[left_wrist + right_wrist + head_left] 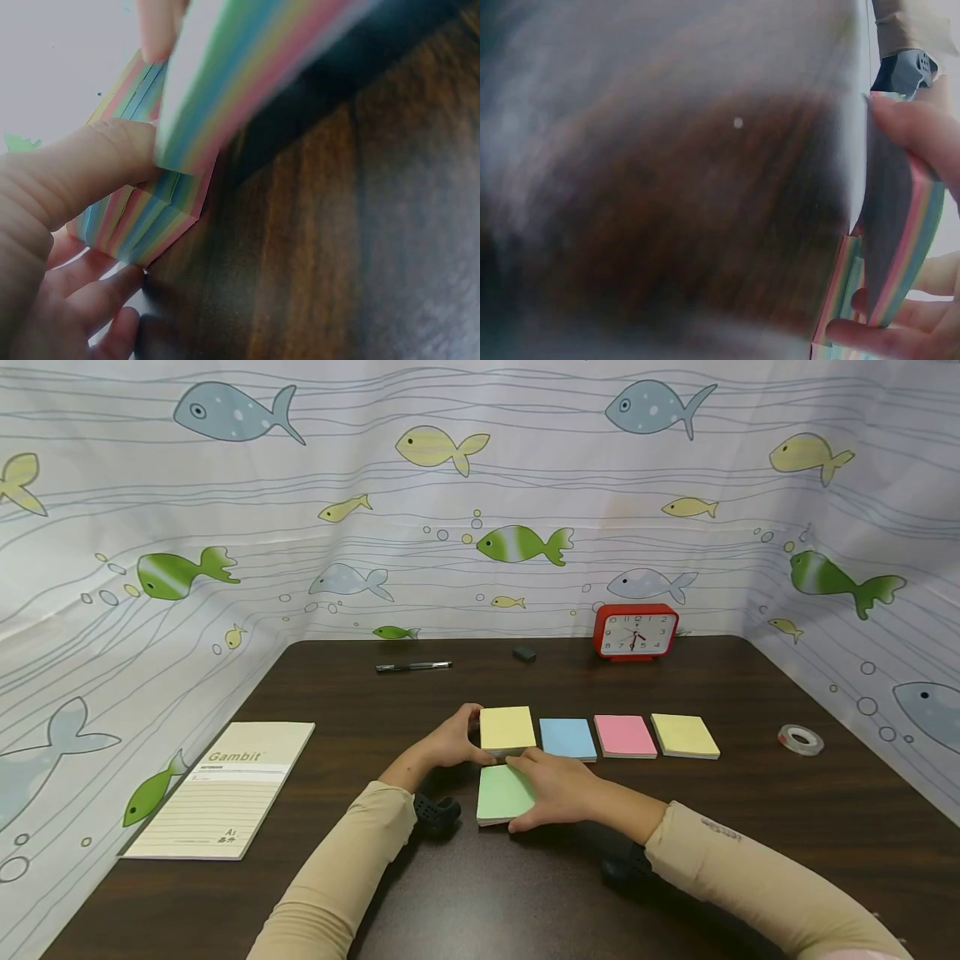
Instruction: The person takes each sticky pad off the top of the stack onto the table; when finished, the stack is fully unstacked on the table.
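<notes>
The right hand (558, 789) lies over the green-topped pad (501, 795), fingers curled round its far edge and lifting that edge off the dark desk (675, 860); the right wrist view shows the pad's striped side held between thumb and fingertips. The left hand (450, 745) grips the yellow-topped pad (507, 729) at its left side, thumb pressed to the edge, as the left wrist view shows. The two pads touch at the corner, the green one just in front of the yellow one, which heads a row with a blue pad (567, 738), a pink pad (625, 735) and another yellow pad (684, 735). To do this well, I judge the left hand should pin its pad flat while the right keeps all sheets squeezed together, so the lifted block does not fan open or nudge the row.
</notes>
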`<state>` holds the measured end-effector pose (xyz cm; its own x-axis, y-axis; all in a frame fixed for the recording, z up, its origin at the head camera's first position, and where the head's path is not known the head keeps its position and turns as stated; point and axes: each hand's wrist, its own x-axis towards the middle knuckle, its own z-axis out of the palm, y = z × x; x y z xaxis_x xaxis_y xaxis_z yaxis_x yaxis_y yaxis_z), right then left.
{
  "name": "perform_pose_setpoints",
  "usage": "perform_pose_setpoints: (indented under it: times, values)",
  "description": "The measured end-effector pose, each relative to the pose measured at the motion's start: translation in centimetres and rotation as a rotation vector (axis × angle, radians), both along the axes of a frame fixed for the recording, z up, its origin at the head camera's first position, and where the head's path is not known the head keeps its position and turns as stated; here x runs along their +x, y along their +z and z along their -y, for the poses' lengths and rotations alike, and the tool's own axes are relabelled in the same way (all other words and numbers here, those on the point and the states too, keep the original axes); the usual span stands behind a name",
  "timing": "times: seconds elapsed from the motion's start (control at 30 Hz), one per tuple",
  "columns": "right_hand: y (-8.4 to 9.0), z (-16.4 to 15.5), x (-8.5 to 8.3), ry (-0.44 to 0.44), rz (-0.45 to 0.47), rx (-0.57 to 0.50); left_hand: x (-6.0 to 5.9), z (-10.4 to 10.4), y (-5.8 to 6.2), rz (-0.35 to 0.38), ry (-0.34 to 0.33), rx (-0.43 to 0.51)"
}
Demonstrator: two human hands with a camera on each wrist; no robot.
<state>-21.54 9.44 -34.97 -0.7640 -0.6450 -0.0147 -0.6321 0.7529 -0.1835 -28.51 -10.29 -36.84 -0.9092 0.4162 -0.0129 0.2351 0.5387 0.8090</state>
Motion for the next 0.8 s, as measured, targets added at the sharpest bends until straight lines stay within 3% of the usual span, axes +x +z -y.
perform_pose_setpoints:
  times: [0.27,0.47,0.8]
  values:
    - [0.2,0.1,-0.1,0.012,0.033,0.066,0.4,0.0,0.6,0.035,-0.001,0.017]
    - [1.7,-0.1,-0.3,0.009,0.048,0.017,-0.1,0.0,0.0,0.038,-0.003,0.006]
    - [3.8,-0.5,-1.7,0.000,-0.043,-0.118,-0.5,0.0,-0.2,0.024,0.007,-0.053]
